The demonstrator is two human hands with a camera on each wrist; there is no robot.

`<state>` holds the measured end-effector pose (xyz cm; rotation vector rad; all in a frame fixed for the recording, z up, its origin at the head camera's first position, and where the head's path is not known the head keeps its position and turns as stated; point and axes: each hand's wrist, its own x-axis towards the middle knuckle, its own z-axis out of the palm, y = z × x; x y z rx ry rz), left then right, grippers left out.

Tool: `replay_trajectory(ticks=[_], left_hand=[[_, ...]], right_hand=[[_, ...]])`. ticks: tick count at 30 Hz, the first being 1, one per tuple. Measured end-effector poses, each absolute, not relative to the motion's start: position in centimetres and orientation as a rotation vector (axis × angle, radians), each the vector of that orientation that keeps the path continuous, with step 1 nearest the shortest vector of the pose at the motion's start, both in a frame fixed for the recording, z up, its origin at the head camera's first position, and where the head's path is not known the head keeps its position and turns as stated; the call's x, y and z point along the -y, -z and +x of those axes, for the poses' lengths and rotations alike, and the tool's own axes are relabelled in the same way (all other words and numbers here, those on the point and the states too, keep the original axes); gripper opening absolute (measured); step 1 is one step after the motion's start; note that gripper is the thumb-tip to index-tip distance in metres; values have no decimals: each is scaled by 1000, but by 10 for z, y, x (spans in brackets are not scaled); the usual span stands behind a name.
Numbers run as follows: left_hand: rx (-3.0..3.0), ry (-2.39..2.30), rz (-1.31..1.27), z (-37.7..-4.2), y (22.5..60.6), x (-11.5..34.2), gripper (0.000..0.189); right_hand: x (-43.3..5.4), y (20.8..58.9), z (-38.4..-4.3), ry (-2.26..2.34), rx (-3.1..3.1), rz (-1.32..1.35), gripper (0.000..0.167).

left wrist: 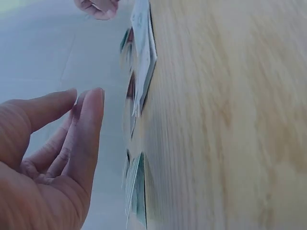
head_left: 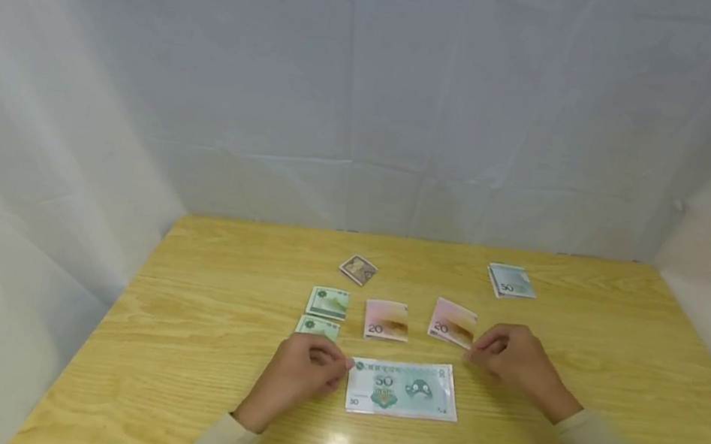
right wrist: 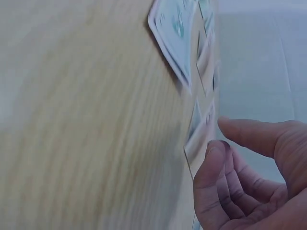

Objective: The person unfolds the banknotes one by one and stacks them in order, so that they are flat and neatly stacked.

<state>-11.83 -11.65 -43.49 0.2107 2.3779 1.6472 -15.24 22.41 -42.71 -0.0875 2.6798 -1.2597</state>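
The left hand (head_left: 298,375), grip narrow and empty, is beside the long note (head_left: 403,389); the right hand (head_left: 518,362), grip slightly wider, also empty, is near the rightmost pink note (head_left: 453,322)

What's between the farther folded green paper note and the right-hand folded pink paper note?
Another folded pink paper note, marked 20, lies there; it shows in the head view.

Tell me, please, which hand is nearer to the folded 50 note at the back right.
Right. The right hand is in front of the folded 50 note, apart from it; the left hand is farther away, to its front left, near the flat 50 note.
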Motion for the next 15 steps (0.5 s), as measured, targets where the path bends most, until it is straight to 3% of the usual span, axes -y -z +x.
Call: replay_trajectory(ticks=[5,15], left_hand=[[-2173,-1837,105,-117,435,118,14],[-1810,-2061,48,-114,434,118,34]], right_hand=[[-247,426,-169,1244,-2737,-10,26],[-282,430,-200,1310,-2788,158,43]])
